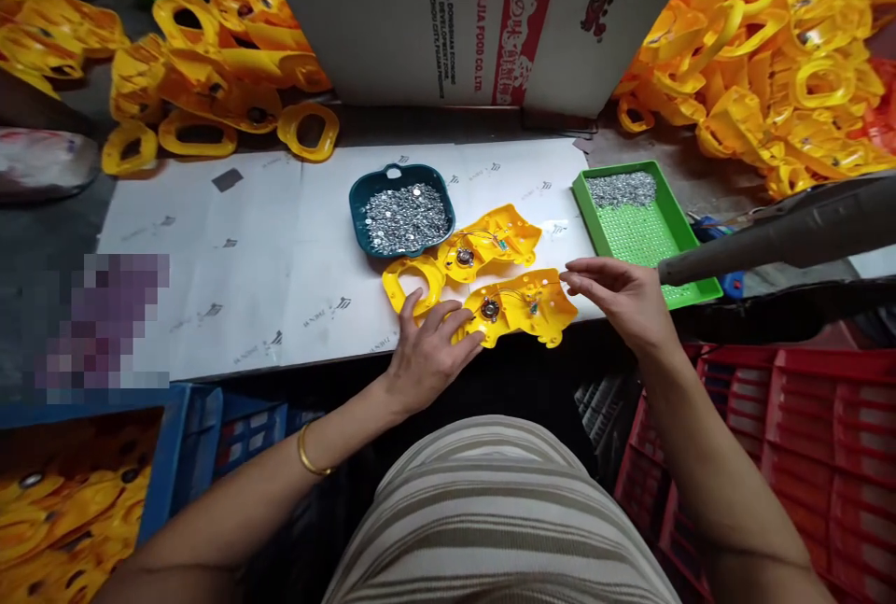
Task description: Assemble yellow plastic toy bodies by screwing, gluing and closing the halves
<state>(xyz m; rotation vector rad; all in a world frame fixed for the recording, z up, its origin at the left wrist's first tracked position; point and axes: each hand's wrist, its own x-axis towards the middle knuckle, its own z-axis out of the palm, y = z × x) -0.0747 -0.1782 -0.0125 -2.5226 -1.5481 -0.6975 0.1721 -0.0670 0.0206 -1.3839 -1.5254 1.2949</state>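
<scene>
the left hand grasps the near shell, in front and right of the bowl; the right hand has fingertips together beside it, holding what i cannot tell. the other shell lies just beside the bowl, the tray farther right.

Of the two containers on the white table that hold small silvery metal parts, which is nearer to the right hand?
The bright green rectangular plastic tray, beside the right hand; the dark teal rounded tub sits farther left.
</scene>
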